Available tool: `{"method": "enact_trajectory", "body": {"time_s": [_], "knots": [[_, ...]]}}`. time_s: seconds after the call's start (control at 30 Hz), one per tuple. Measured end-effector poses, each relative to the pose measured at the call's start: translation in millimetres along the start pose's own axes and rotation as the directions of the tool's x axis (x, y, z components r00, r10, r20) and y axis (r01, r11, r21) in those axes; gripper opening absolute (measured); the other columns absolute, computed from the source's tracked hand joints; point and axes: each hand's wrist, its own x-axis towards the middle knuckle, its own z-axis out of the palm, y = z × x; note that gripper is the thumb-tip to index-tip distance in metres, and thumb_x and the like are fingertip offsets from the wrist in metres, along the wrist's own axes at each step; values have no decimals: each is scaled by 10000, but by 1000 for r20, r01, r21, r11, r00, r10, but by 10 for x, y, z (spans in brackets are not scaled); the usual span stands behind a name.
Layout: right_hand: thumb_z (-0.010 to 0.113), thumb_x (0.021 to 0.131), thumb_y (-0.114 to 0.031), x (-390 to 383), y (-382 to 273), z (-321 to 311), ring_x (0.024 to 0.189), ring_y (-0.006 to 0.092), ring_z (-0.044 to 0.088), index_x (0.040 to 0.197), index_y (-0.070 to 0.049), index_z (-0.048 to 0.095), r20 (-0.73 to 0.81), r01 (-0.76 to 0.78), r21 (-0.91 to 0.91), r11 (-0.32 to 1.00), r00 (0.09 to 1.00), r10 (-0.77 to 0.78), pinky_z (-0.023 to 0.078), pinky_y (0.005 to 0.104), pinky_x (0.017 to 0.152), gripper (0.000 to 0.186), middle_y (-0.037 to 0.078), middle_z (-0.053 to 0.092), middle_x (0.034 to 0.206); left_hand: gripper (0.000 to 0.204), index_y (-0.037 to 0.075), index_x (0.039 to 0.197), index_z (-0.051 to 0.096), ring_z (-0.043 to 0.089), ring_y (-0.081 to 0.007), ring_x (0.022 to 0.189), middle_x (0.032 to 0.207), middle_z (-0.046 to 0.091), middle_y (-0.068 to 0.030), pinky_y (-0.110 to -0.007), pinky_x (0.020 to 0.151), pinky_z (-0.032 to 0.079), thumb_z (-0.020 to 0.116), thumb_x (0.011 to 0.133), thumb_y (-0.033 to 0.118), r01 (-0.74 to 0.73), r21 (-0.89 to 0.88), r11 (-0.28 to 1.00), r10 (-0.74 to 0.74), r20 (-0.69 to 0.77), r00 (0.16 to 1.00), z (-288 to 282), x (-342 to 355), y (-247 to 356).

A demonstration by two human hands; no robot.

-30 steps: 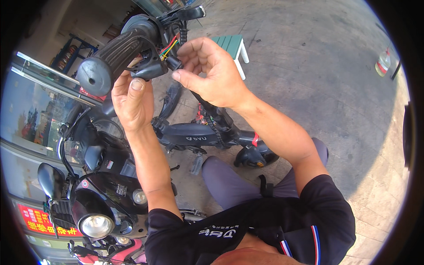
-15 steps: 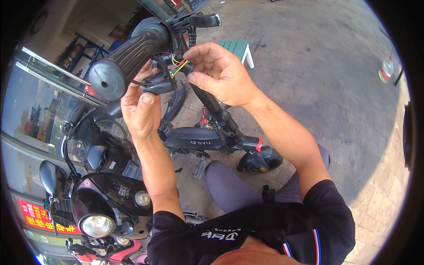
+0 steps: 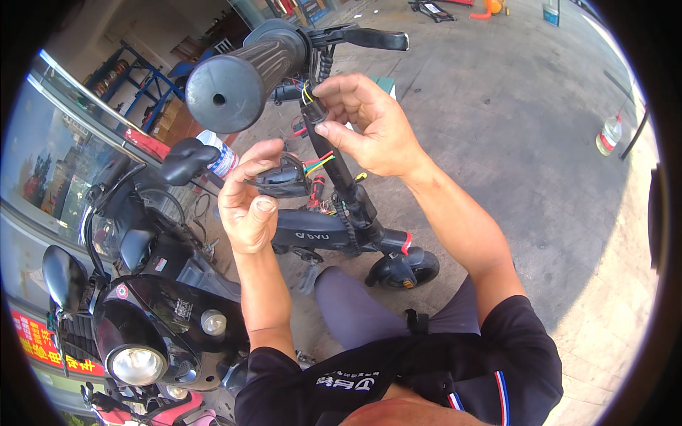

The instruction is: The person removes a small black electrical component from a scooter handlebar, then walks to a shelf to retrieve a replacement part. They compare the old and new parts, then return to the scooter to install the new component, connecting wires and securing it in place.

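My left hand (image 3: 247, 202) is closed around a small black box-like part (image 3: 283, 180), from which short red, yellow and green wires (image 3: 320, 163) stick out to the right. I cannot tell exactly what the part is. Higher up, my right hand (image 3: 369, 126) curls thumb and fingers round a black tube-like end (image 3: 312, 111) with thin yellow and white wires (image 3: 307, 92) at its top. A gap separates the two hands. Above them is the handlebar with its ribbed black grip (image 3: 273, 67) and black brake lever (image 3: 366, 37). The folding electric bike's black frame (image 3: 312, 231) stands below.
A black scooter (image 3: 153, 312) with mirrors and a round headlight stands at the left, near a shop window. Beside the bike seat (image 3: 188, 160) is a white tub (image 3: 222, 157). A clear bottle (image 3: 609, 135) hangs at the far right. Part of a green stool (image 3: 386, 84) shows behind my right hand.
My left hand has drawn the black part and its coloured wires down, away from my right hand. The handlebar now appears farther right in view, and the white tub has come into sight.
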Motion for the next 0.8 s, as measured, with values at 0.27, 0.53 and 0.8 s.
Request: {"method": "enact_trajectory", "body": {"time_s": [0.27,0.53,0.8], "knots": [[649,800,5,6,16,17,831,87,586,1144,-26,526,-42,-10,-33,999,999,8,496,253,751,367,34,600,1007,464,26,1121,577,563,-343,1080,1171,551,-213,-507,962,443,774,765,250,8,-5,1000,-8,-46,999,61,-122,-97],[619,808,51,5,-12,-8,864,97,577,1181,-22,493,-27,2,-10,1000,1000,-3,487,251,764,401,66,604,1028,437,-23,1095,589,557,-313,1120,1151,572,-211,-426,964,449,781,747,160,-139,124,982,151,-85,985,207,-112,-29],[629,802,74,20,-11,-28,922,132,586,1174,-14,514,19,59,-131,990,998,-57,492,271,781,400,83,599,1043,405,-39,1079,603,567,-318,1125,1148,591,-222,-420,967,448,779,730,64,-205,306,930,226,-36,973,287,-131,38]]}}
